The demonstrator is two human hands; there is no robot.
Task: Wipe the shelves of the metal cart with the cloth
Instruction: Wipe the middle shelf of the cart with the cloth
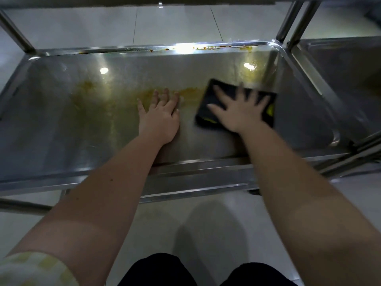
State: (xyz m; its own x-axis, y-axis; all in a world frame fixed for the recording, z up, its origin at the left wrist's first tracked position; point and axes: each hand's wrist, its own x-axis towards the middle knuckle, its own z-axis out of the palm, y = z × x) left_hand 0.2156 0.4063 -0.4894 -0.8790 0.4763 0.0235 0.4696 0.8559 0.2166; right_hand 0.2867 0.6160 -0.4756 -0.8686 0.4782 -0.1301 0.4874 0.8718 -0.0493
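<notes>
Mid-wipe: our right hand [240,112] is spread flat on the cloth [208,104], left hand [159,114] flat, bracing on the shelf [51,124]. Next, likely sweep left through the yellow stain [92,100].

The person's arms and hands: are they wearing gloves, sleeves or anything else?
No gloves: the left hand and right hand are bare, with no ring or watch showing. The left forearm and right forearm are uncovered. The left arm's short sleeve is pale with yellow checks; any right sleeve is out of view.
</notes>
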